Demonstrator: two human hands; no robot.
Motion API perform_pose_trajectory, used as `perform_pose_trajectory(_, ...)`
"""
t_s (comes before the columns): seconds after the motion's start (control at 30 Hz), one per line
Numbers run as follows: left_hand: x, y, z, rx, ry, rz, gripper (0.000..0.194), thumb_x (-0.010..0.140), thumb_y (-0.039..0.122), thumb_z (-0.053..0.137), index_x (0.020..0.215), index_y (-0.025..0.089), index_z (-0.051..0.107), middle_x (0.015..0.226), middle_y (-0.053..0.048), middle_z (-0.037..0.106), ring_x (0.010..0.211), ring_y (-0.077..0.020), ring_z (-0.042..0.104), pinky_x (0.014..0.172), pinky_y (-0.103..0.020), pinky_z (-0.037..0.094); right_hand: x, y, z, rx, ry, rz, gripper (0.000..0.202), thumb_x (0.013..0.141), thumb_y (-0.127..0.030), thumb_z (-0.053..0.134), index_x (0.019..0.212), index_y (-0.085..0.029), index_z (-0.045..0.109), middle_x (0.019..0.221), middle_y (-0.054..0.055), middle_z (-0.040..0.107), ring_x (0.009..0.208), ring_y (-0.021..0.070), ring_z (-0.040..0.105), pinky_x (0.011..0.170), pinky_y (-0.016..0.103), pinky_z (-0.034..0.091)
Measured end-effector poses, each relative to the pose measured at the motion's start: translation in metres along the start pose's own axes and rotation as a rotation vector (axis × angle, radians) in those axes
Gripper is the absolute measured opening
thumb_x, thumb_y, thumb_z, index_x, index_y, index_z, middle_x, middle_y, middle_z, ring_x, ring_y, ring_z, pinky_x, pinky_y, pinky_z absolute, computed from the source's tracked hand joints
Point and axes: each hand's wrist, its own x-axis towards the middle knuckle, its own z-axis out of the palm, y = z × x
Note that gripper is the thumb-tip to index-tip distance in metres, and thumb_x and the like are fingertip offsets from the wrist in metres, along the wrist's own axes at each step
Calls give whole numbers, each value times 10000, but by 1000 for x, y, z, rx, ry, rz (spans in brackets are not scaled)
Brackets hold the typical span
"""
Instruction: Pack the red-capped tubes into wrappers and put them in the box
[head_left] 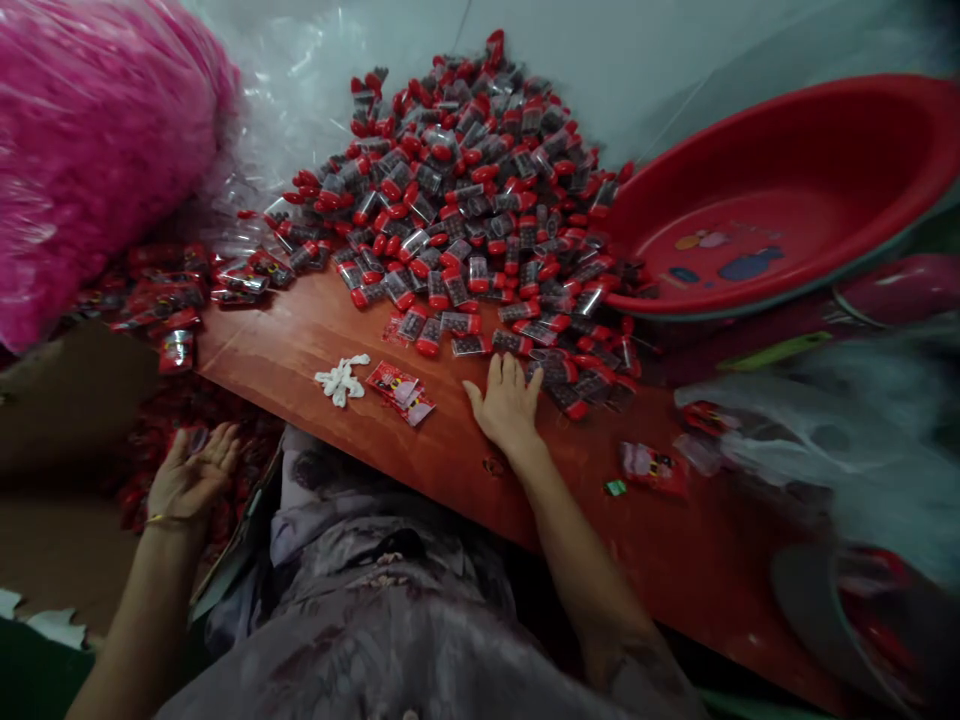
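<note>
My left hand [193, 475] is palm up with its fingers stretched out, over a carton of red packets [150, 430] beside the table. A small purplish thing shows by its thumb; I cannot tell whether the hand touches it. On the table lies my right hand [510, 405], palm down, fingers spread, at the near edge of a large heap of small clear containers with red caps and dark contents [465, 200]. Its fingertips reach the nearest containers. Left of it are several flat red printed packets [401, 390] and a bunch of white strips or gloves [343, 380].
A big red basin [750, 190] leans at the right of the heap. Pink material in a clear bag [97, 130] bulges at the upper left. Another red packet [652, 468] and a small green piece [615, 488] lie on the wooden table [450, 470]. Clear plastic bags [825, 420] crowd the right.
</note>
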Motion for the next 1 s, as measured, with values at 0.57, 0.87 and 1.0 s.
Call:
perform_pose_trajectory(0.57,-51,-63,68,256,-269,356,326,610,333,748,869,153,665,834,-37,703,750,-157,655,702,-249,516,-8,-89,13,302,-27,-361,232,895,-270,486,1028,-274,676,1233,30,604,1306,296,345,1036,634,199)
perform_pose_trajectory(0.87,-76,-104,134,544,-642,447,299,645,364,726,867,164,714,845,-43,707,785,-157,626,755,-247,468,-28,-81,-13,198,323,-306,226,881,-279,512,1062,-276,648,1263,55,578,1305,282,355,1067,606,104)
perform_pose_trajectory(1.0,-75,-115,159,448,-734,485,254,642,391,721,691,145,684,655,-4,651,613,-109,552,618,-218,439,-37,-77,-21,324,349,-289,261,875,-284,519,1118,-273,614,1249,51,590,1288,259,392,1092,567,107)
